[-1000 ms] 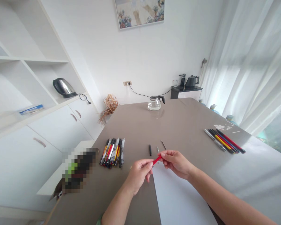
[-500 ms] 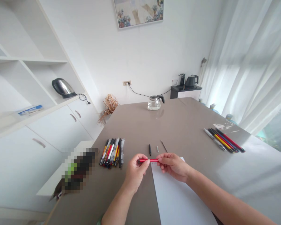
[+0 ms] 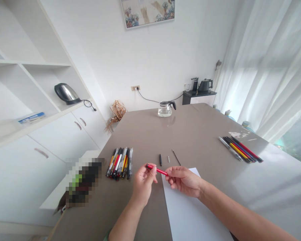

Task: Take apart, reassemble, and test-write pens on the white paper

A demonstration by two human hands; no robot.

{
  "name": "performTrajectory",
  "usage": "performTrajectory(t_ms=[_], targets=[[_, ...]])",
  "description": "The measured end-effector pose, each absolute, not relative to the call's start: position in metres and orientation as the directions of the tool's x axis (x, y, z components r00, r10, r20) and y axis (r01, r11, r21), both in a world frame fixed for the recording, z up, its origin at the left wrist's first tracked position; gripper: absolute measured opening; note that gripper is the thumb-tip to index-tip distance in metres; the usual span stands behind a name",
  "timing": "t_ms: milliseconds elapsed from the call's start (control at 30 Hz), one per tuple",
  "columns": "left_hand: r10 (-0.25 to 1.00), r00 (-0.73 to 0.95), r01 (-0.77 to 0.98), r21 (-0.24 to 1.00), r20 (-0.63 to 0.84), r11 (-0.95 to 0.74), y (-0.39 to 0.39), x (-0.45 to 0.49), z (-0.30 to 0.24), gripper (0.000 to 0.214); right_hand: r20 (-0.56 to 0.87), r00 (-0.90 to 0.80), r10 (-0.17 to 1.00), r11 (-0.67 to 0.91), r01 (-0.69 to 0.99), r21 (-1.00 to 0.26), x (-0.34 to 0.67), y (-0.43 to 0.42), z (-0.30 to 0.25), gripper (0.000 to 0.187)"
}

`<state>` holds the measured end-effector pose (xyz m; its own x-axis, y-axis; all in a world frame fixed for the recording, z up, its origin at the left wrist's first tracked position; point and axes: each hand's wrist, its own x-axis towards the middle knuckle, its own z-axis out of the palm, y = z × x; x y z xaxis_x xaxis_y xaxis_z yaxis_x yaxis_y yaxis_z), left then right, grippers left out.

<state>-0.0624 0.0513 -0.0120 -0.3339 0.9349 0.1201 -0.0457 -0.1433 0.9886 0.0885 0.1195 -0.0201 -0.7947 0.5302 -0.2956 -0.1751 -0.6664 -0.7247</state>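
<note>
My left hand [image 3: 143, 182] and my right hand [image 3: 182, 180] both pinch a thin red pen barrel [image 3: 158, 170], one at each end, a little above the brown table [image 3: 190, 134]. The barrel slopes down from left to right. Just beyond it on the table lie three small pen parts: a black tip piece [image 3: 160, 159], a tiny spring [image 3: 168, 159] and a thin refill [image 3: 176, 157]. A white sheet of paper [image 3: 190, 207] lies under my right forearm.
A bundle of several mixed pens [image 3: 120, 163] lies left of my hands. Another row of pens [image 3: 239, 149] lies at the right. A glass jug [image 3: 165, 109] stands at the table's far edge. White shelves with a steel kettle [image 3: 66, 93] are on the left.
The red barrel was tilted up to the right between close hands, went level, and now slopes down to the right. My left hand has slid toward its left end.
</note>
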Motion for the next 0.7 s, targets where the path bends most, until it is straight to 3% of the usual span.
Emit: performTrajectory(t_ms=[200,700], targets=[[0.946,-0.295,-0.034,0.988,0.134,-0.15,0.0507,-0.0625,-0.011,0.016,-0.284,-0.825,0.489,-0.656,-0.133,-0.743,0.0874,0.1175,-0.0208,0.011],[0.932,-0.338,-0.052,0.986,0.129,-0.156,0.0536,-0.0683,-0.0199,0.013,-0.277,-0.8,0.533,-0.644,-0.171,-0.746,0.0876,0.1221,-0.0222,0.02]])
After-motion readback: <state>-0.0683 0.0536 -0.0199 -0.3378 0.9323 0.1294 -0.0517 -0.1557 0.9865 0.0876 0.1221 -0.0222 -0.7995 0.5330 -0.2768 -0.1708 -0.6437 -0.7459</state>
